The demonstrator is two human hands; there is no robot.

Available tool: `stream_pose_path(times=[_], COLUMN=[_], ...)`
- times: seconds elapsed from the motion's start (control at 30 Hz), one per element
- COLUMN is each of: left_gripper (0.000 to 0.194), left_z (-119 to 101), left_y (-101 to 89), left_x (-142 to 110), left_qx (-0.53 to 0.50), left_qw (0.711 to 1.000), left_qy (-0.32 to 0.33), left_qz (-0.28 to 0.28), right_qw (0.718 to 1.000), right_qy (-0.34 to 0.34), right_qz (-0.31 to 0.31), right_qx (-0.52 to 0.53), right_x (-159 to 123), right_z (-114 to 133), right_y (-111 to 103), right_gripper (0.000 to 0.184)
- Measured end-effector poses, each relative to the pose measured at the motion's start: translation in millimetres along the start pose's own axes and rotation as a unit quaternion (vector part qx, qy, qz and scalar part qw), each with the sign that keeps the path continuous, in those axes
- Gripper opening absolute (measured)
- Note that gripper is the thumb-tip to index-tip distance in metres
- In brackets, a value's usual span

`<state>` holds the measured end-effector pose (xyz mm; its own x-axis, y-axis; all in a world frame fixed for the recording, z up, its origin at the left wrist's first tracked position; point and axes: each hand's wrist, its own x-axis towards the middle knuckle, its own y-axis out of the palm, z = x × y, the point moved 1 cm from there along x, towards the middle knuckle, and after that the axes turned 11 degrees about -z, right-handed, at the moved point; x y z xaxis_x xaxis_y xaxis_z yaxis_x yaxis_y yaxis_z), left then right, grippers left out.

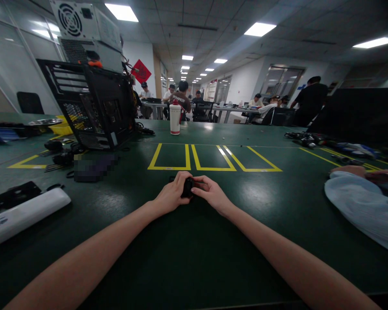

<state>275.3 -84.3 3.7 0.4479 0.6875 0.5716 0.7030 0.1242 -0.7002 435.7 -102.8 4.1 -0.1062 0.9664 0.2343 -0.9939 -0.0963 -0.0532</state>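
Note:
Between my hands, low over the green table point(194, 254), is a small black object point(188, 187), rounded on the side facing right; its kind cannot be made out. My left hand point(173, 192) is wrapped round it from the left, with the fingers over its top and the thumb underneath. From the right, the thumb and fingertips of my right hand point(211, 193) pinch its edge. Much of the object is hidden behind my fingers. Just beyond my hands, yellow tape outlines point(170, 168) mark the table.
At left stands an open black computer case point(106, 107) with power supplies point(87, 26) on top. A white cup point(175, 119) stands beyond the tape. A white long box point(29, 215) lies at left. At right rests another person's sleeved arm point(358, 202), near cables point(306, 140).

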Motion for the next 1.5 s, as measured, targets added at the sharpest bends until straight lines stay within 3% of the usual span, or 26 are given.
stream_pose_path(times=[0.3, 0.7, 0.9, 1.23, 1.5], left_gripper=[0.060, 0.063, 0.059, 0.065, 0.059], left_z=[0.4, 1.3, -0.7, 1.3, 0.9], left_y=[-0.1, -0.7, -1.8, 0.4, 0.2], left_x=[0.2, -0.2, 0.5, 0.4, 0.5], left_qx=[-0.003, 0.007, 0.002, 0.003, 0.004], left_qw=[1.000, 1.000, 1.000, 1.000, 1.000], left_qy=[0.000, -0.001, 0.003, 0.003, 0.009], left_qz=[-0.003, 0.008, 0.005, 0.008, -0.001], right_qw=[1.000, 0.999, 1.000, 0.999, 1.000], right_qy=[-0.001, -0.016, 0.002, -0.008, 0.003], right_qz=[0.002, 0.017, -0.002, 0.019, -0.001], right_qx=[0.019, 0.024, 0.027, 0.025, 0.020], right_x=[-2.3, -3.8, -1.7, -3.0, -1.7], right_z=[0.9, -0.2, -0.4, -0.9, 0.8], right_y=[2.4, 1.8, 3.0, 2.0, 2.3], right_gripper=[0.023, 0.036, 0.024, 0.037, 0.024])
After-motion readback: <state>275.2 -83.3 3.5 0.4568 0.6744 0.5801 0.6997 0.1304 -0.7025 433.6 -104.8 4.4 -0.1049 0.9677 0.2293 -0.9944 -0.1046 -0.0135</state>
